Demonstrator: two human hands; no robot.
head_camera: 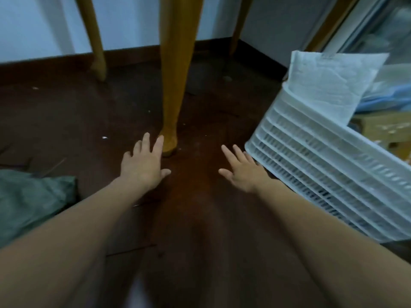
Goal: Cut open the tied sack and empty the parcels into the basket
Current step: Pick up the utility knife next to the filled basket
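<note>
A white slatted plastic basket [322, 172] stands on the dark floor at the right. Inside it lie a white padded parcel [329, 85], a blue bag [387, 101] and a brown cardboard box [382, 127]. A grey-green sack [29, 203] lies crumpled on the floor at the left edge. My left hand [144, 165] is stretched forward over the floor with fingers spread, holding nothing, just in front of a table leg. My right hand [240, 172] is also spread flat and holds nothing, its fingers close to the basket's near corner.
Yellow wooden table legs [175, 85] rise from the floor ahead, the nearest right by my left fingertips. A dark skirting board and pale wall run behind. A glass door frame [355, 30] stands at the top right. Small white scraps dot the floor.
</note>
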